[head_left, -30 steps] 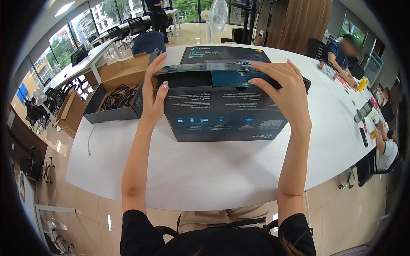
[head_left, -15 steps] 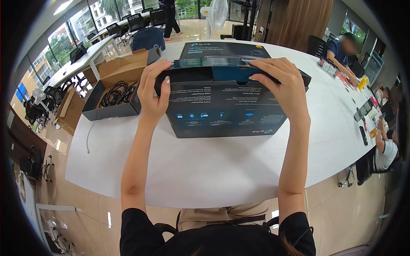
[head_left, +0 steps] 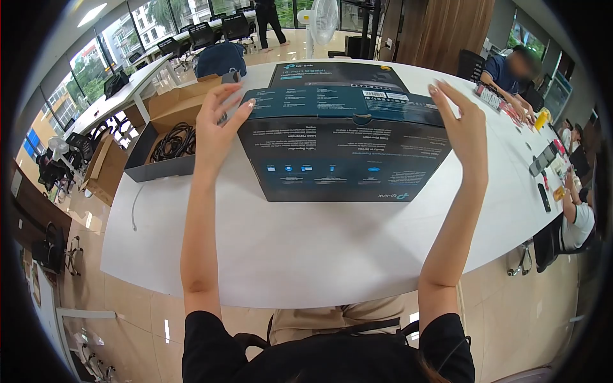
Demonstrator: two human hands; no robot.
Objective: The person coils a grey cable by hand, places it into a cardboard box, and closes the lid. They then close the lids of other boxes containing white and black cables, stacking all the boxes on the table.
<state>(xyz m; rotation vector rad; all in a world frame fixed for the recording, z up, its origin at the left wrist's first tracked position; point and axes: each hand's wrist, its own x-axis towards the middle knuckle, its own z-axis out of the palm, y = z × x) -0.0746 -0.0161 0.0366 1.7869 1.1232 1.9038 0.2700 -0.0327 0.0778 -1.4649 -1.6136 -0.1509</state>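
Observation:
A dark tp-link carton (head_left: 345,156) stands on edge on the white table in front of me, its blue top flap (head_left: 306,102) folded down flat with a tab at the front edge. My left hand (head_left: 220,124) is at the upper left corner, fingers spread, thumb tip right at the flap's end. At the opposite corner, my right hand (head_left: 465,124) has its fingers stretched out, fingertips close to the right end of the top. Directly behind the carton, another tp-link box marked 16-Port Gigabit (head_left: 313,71) is partly hidden.
Left of the carton sits an open box (head_left: 159,169) with coiled black cables (head_left: 172,142). A thin pale cable (head_left: 134,207) lies near the table's left edge. A blue bag (head_left: 220,60) and a fan (head_left: 322,22) are beyond. People sit along the right side among small items.
The top flap, raised at its front edge before, now lies flat over the carton. Both hands have moved outward from the top edge to the corners, and their fingers have spread.

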